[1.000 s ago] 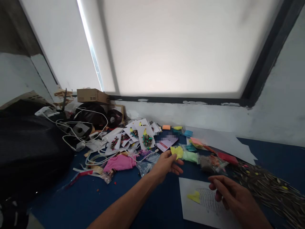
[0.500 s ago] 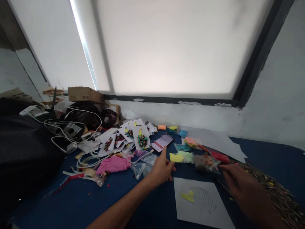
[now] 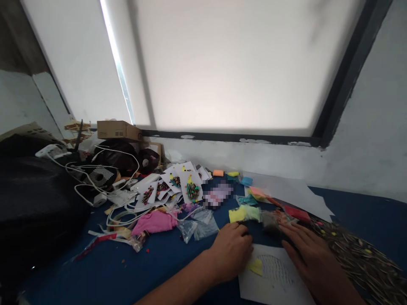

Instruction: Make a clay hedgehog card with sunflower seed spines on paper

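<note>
Paper is being lined up, I think, with left hand curled by its far-left corner, grip I can't tell, right hand loosely flat, needing gentle nudges next.

Craft workspace: decorated cards, coloured packets, blue table.

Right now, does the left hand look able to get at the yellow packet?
Probably yes: the yellow packet lies just beyond the left hand, with no visible object standing between them. I cannot tell, however, whether this hand is holding anything.
</note>
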Motion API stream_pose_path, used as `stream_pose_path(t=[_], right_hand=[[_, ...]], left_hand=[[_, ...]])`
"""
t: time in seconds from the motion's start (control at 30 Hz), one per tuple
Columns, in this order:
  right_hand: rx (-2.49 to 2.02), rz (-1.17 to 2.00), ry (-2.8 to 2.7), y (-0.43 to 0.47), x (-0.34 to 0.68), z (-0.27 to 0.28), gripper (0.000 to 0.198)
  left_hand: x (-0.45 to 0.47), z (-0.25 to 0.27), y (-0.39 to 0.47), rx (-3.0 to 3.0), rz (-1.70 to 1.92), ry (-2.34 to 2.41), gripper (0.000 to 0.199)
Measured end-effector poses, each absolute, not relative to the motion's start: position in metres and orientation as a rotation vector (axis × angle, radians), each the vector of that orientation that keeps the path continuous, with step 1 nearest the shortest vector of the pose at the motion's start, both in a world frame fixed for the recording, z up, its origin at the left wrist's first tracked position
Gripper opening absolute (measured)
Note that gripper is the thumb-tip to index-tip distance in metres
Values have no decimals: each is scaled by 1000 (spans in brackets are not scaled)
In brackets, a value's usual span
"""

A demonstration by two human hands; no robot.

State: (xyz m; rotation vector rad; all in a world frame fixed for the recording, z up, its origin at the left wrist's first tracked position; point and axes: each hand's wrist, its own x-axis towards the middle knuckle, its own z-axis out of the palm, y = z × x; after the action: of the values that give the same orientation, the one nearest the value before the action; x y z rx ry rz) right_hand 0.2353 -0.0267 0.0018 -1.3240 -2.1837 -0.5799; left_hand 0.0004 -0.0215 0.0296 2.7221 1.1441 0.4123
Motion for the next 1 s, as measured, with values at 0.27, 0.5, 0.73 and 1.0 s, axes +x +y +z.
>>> stream_pose_path(t=[0.27,0.5,0.73,1.0], right_hand=[[-1264,-617,-2275,-21,235,-11,41],[-1288,-629,-2191,-19,229,-2,46],[-1285,-773,-2221,0,223,-12,48],[-1348,-694,-2257,14,227,-1,41]], left_hand=[[-6,18,-15,2747,511,1118,32],[-7,17,-14,2770,513,1082,36],[-5,13,-14,2752,487,1119,41],[-8,10,-7,2708,535,1086,40]])
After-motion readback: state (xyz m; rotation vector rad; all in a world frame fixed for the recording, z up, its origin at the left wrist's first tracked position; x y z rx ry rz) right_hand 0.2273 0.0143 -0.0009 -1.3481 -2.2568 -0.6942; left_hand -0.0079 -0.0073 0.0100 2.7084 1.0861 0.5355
